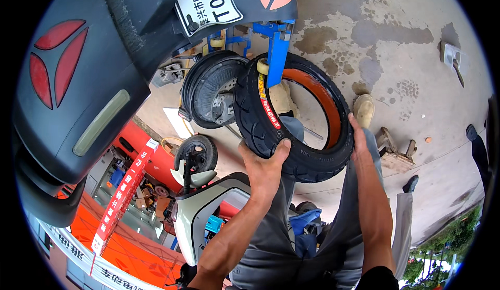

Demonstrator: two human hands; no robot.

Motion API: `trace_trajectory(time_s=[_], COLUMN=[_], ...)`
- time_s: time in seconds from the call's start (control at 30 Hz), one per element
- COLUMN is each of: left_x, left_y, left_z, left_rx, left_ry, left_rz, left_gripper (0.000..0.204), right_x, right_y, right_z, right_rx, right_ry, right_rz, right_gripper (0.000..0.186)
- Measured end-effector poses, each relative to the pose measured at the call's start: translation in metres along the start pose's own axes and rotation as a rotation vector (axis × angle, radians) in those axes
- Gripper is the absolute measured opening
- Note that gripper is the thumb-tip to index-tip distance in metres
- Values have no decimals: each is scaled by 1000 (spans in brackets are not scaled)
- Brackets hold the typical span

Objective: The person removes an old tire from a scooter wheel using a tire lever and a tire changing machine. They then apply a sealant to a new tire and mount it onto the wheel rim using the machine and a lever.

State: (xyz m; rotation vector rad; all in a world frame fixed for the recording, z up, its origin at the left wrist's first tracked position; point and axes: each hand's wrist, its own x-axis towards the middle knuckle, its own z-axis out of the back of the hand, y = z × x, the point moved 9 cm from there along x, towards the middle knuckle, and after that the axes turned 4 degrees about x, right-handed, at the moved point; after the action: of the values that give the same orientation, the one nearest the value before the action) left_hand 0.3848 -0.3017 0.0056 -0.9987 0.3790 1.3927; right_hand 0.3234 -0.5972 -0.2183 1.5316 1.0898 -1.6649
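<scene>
A black scooter tire with an orange inner lining is between my two hands, tilted in front of my knees. My left hand grips its near left side, thumb on the sidewall. Along the right edge, my right hand is pressed with its fingers around the tread. A blue metal stand arm with a pale roller crosses in front of the tire's far left part. Just left of the tire is a dark hub-motor wheel without a tire, below the scooter's tail.
The dark scooter's rear body with red lights overhangs at upper left. A pale scooter stands at lower left. A low wooden stool is at right, and other people's feet show farther right. Wet patches mark the concrete.
</scene>
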Motion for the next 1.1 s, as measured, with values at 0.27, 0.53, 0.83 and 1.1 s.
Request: trace_trajectory(time_s=[0.27, 0.53, 0.83, 1.1], left_x=[29, 38, 30, 69], left_y=[53, 45, -44, -94], left_z=[6, -13, 8, 83], left_rx=[-468, -647, -440, -213], left_ry=[233, 305, 144, 198], left_rz=[201, 349, 378, 227], left_gripper=[81, 52, 48, 59], right_x=[-49, -112, -106, -120], right_y=[109, 158, 139, 100], right_z=[-42, -74, -70, -113], right_rx=[-20, -95, 29, -61], right_ry=[118, 103, 147, 211], right_rz=[370, 594, 318, 342], right_gripper=[61, 68, 71, 69])
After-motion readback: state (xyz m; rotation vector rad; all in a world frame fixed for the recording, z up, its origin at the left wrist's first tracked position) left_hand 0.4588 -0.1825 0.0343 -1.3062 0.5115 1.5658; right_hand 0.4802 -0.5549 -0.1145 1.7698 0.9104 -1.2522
